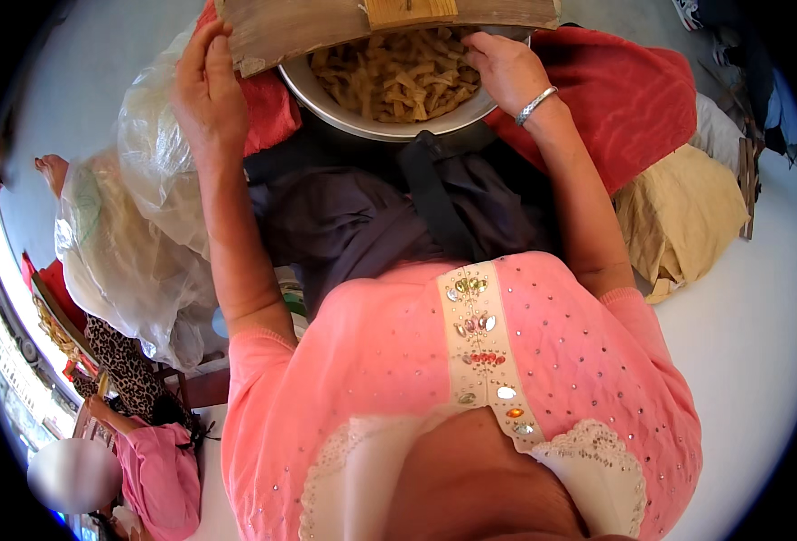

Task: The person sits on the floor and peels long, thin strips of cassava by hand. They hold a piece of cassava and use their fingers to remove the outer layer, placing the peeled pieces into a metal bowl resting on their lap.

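Note:
A round metal basin (385,132) stands before me, heaped with pale brown strips (412,81) whose material I cannot settle. A worn wooden board (297,30) lies over or above its far side. My left hand (209,88) is raised at the board's left end, with its fingers near the edge; whether it touches the board I cannot tell. My right hand (506,71), with a silver bracelet (535,106) on the wrist, is at the basin's right rim. Its fingertips are by the strips under the board's edge, and what they hold is unclear.
Red cloth (615,101) and a tan cloth (689,216) lie to the right. Clear plastic bags (155,176) bulge at the left. Another person in pink (161,473) is at the lower left; more people's feet show at the upper right.

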Demonstrator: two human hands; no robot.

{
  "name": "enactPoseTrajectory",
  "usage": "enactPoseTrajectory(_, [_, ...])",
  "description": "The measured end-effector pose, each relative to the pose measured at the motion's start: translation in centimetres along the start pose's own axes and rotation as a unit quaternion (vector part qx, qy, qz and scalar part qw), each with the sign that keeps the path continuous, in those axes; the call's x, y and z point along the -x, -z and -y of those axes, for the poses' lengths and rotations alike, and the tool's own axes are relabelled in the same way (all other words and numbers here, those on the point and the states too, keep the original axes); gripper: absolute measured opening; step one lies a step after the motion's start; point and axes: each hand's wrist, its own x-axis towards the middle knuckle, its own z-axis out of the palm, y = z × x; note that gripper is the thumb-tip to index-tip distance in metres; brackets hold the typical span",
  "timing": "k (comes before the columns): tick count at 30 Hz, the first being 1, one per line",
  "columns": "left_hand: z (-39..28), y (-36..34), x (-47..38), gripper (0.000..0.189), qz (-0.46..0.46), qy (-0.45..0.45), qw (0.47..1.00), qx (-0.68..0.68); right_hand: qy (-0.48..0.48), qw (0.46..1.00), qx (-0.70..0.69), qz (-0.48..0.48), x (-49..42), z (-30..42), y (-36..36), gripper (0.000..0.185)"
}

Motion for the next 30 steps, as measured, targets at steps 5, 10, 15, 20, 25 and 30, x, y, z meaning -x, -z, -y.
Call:
enactPoseTrajectory(5, [1.8, 2.5, 7.9, 0.023, -0.069, 0.103, 0.992, 0.010, -0.044, 0.956, 0.152, 0.247, -3.5, -0.2, -2.1, 0.022])
enactPoseTrajectory(10, [5.6, 5.7, 11.7, 0.024, -0.005, 0.244, 0.970, -0.015, -0.049, 0.910, 0.208, 0.356, -5.3, -0.6, -4.0, 0.026])
enactPoseTrajectory(15, [5.1, 4.8, 13.5, 0.019, 0.016, 0.159, 0.971, -0.180, -0.062, 0.930, 0.154, 0.328, -5.5, 0.8, -5.8, 0.029])
enactPoseTrajectory(20, [-0.3, 1.8, 10.3, 0.013, 0.043, -0.067, 0.979, -0.189, -0.011, 0.942, 0.142, 0.303, -4.7, 2.9, -5.3, 0.033])
enactPoseTrajectory(25, [-5.5, -3.3, 9.1, 0.013, 0.152, -0.101, 0.982, -0.037, 0.021, 0.962, 0.037, 0.268, -6.8, 5.7, -11.3, 0.043])
enactPoseTrajectory(30, [-6.4, -3.3, 9.8, 0.011, 0.207, -0.113, 0.971, -0.040, 0.063, 0.971, 0.084, 0.214, -11.7, 6.3, -16.9, 0.041])
